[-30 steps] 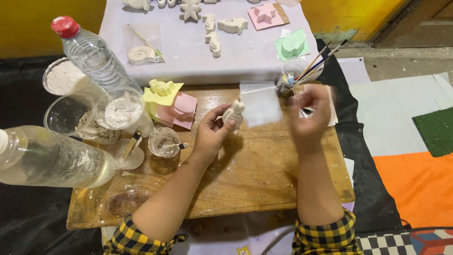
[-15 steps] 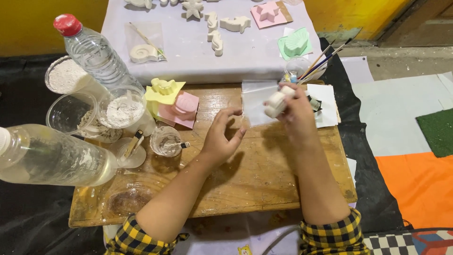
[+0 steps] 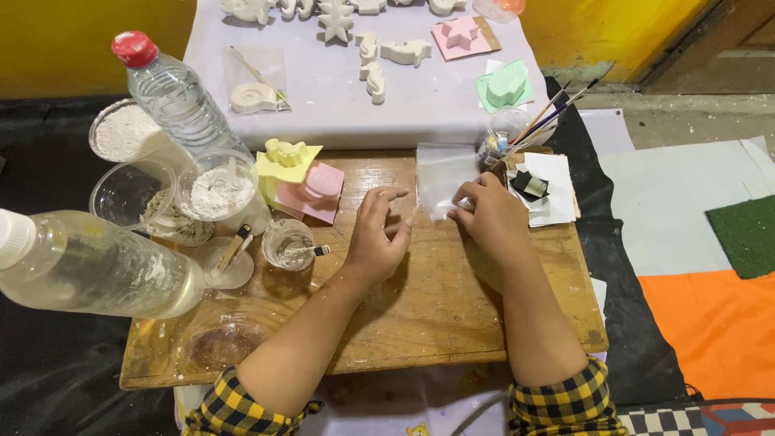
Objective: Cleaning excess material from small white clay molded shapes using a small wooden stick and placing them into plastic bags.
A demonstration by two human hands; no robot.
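Wooden board point(image 3: 420, 323), moulds and powder cups at 10 o'clock. Right hand point(image 3: 491, 216) pinching small white cast point(image 3: 446, 209), apparently at mouth of clear bag point(image 3: 442, 173). Left hand point(image 3: 378, 236) open, empty, at 9 o'clock of bag. Bagging not yet finished.

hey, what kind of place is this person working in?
Probably a home craft spot for plaster casting: white cast figures on a cloth, cups of white powder, coloured moulds and paintbrushes on a low wooden board.

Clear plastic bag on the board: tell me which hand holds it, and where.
The right hand pinches the clear plastic bag at its lower edge, fingers on something small and white there. The left hand hovers beside it, open, holding nothing.
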